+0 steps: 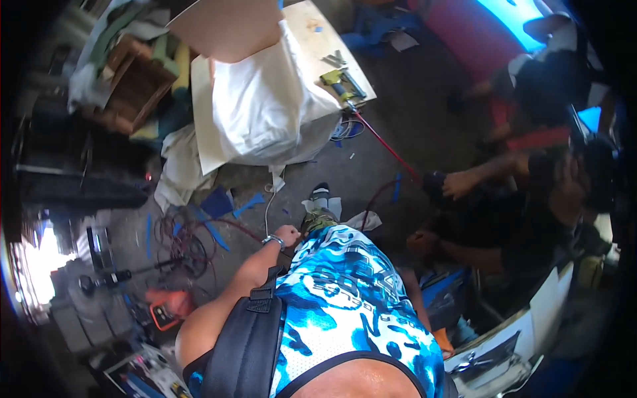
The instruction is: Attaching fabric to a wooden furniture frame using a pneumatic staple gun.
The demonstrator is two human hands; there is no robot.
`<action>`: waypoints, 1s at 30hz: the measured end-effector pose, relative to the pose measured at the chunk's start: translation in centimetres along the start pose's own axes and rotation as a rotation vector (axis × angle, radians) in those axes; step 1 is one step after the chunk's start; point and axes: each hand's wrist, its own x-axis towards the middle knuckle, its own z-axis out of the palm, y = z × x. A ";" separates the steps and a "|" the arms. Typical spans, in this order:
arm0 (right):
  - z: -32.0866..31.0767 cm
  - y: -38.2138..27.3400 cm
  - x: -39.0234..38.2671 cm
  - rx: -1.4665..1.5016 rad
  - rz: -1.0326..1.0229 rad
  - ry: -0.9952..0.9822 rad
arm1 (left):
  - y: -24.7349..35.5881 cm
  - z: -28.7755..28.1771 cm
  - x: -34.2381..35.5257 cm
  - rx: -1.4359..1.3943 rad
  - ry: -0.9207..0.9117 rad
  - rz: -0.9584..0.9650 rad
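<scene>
My left hand (288, 235) hangs beside my left thigh, a band round its wrist. Its fingers are curled closed, and whatever they hold, if anything, is hidden. On the right, part of my right arm (416, 295) shows in shadow past my shirt; the hand on it cannot be made out. Ahead stands a table (360, 71) with a piece draped in white cloth (255, 109). A tan flat panel (229, 30) rises at its far side. On the table's right corner lies a yellow-green and black air tool (337, 85), joined to a red hose (388, 147).
Tangled hoses (182, 245) and blue scraps (249, 204) litter the floor at left. An orange tool case (167, 308) sits lower left. Two people are at right, one with a bare foot or hand (458, 184) near the hose. A wooden frame (138, 83) stands far left.
</scene>
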 end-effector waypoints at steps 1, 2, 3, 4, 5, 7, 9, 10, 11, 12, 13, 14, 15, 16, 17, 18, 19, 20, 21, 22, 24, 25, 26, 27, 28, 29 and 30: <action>-1.0 -6.7 4.5 0.050 0.051 -0.005 | -2.2 0.1 -1.8 -0.055 0.057 -0.071; -2.8 -15.1 6.4 0.103 0.115 0.012 | -3.8 -0.1 -2.8 -0.045 0.061 -0.138; -4.0 -19.6 7.5 0.170 0.096 0.028 | -4.6 -0.3 -3.2 -0.027 0.045 -0.182; -4.9 -23.1 8.3 0.243 0.088 0.046 | -5.1 0.0 -3.1 -0.095 0.077 -0.177; -6.1 -27.5 8.9 0.230 0.120 0.032 | -5.7 -0.2 -3.3 -0.127 0.101 -0.205; -7.2 -25.8 12.4 0.223 0.030 0.060 | -5.4 -1.4 -1.8 -0.126 0.069 -0.147; -7.5 -28.0 13.4 0.388 0.161 0.023 | -7.9 -1.6 -0.6 -0.163 0.029 -0.183; -7.7 -25.8 14.1 0.353 0.160 -0.007 | -9.7 -1.4 0.6 -0.183 0.064 -0.138; -8.1 -23.5 14.8 0.321 0.158 -0.021 | -10.5 -1.9 2.5 -0.201 0.098 -0.077; -7.4 -22.1 14.2 0.339 0.230 -0.026 | -10.5 -3.0 3.9 -0.316 0.115 -0.105; -7.2 -20.8 13.7 0.364 0.247 0.036 | -10.4 -4.2 5.3 -0.428 0.124 -0.130; -6.5 -21.5 13.2 -0.021 0.098 -0.004 | -12.0 -4.9 6.3 -0.434 0.154 -0.129; -5.8 -21.6 11.8 -0.394 -0.021 -0.024 | -13.2 -5.9 7.9 -0.423 0.166 -0.101; -5.5 -22.2 11.7 -0.300 0.161 -0.108 | -13.8 -7.1 9.1 -0.502 0.158 -0.135; -5.1 -22.5 11.7 -0.166 0.356 -0.172 | -12.9 -9.7 9.5 -0.552 0.094 -0.235; -3.6 -22.6 12.2 -0.160 0.271 -0.063 | -16.5 -10.1 10.1 -0.649 0.144 -0.275; -1.6 -18.6 11.1 -0.169 0.114 0.080 | -18.5 -11.4 13.0 -0.519 0.091 -0.233; -1.5 -20.1 13.3 -0.219 0.265 -0.049 | -19.0 -14.0 12.7 -0.816 -0.069 -0.334; -1.3 -21.4 14.4 -0.100 0.276 0.063 | -19.2 -15.0 12.8 -0.809 0.048 -0.431; -1.5 -21.9 14.6 0.018 0.297 0.180 | -17.7 -16.7 13.6 -0.755 0.036 -0.490; -2.1 -23.4 15.2 0.011 0.346 0.219 | -16.0 -20.1 15.9 -0.686 -0.002 -0.511; -2.8 -24.0 15.4 0.013 0.349 0.221 | -15.1 -21.4 17.5 -0.648 0.008 -0.468; -3.5 -23.9 15.7 0.039 0.388 0.186 | -13.6 -22.0 18.9 -0.619 0.019 -0.429; -4.6 -24.5 16.1 0.065 0.424 0.147 | -11.9 -22.5 19.5 -0.648 0.094 -0.415; -4.8 -24.0 17.4 0.071 0.375 0.094 | -11.0 -23.6 21.1 -0.638 0.083 -0.380; -5.4 -24.3 18.5 0.079 0.417 0.082 | -10.3 -23.9 22.0 -0.639 0.074 -0.356; -5.5 -23.1 19.8 -0.050 0.353 0.104 | -7.9 -23.8 22.9 -0.649 0.146 -0.292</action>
